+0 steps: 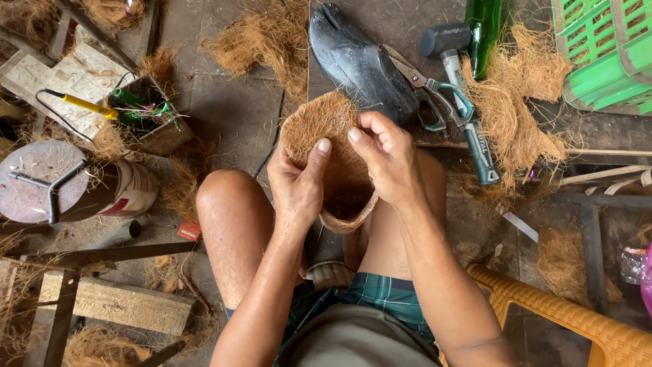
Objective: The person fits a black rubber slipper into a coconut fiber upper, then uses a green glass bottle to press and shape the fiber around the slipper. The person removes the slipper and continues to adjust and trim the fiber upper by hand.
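— What's biggest from where you stand?

— The green plastic crate [604, 54] in the upper right corner, then the yellow plastic chair [564, 312] at the lower right. In the upper middle lies a black foot-shaped form [356, 61] on a dark board.

— And the person?

— Seated, bare knees up, in the centre of the frame. Both hands hold a coir-fibre cup [336, 163], a brown bowl-like shell of matted fibre, just above the knees. The left hand [297, 187] grips its left rim, thumb pressed inside. The right hand [387, 156] clasps the right side, fingers curled over the edge.

— What's around them?

— At the left edge, a round metal tin [81, 190] lying on its side. Loose coconut fibre [506, 115] is heaped at the upper right, with more clumps scattered about the floor. A rubber mallet [462, 102] with a black head lies through that heap, touching a green glass bottle [483, 30]. Just beside the black form, scissors with teal handles [435, 92]. At the upper left, a yellow-handled tool [85, 104] sticks out of a small box.
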